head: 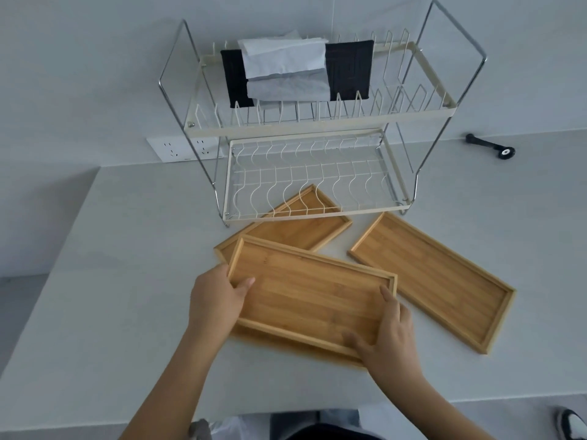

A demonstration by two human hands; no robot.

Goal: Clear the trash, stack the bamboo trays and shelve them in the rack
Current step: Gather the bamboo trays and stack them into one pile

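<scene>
Three bamboo trays lie in front of a two-tier wire rack (317, 120). Both my hands hold the nearest bamboo tray (308, 290) just above the white table (127, 281). My left hand (219, 300) grips its left short end, thumb inside the rim. My right hand (390, 338) grips its near right corner, fingers over the rim. This tray overlaps the near end of a second tray (298, 227), whose far end reaches under the rack's lower shelf (311, 182). A third tray (435, 277) lies flat to the right.
On the rack's upper tier rest a black cloth (349, 68) and white paper towels (282, 61). A black tool (490, 146) lies at the back right. A wall socket (178, 149) sits behind the rack's left leg. The table's near edge runs just below my forearms.
</scene>
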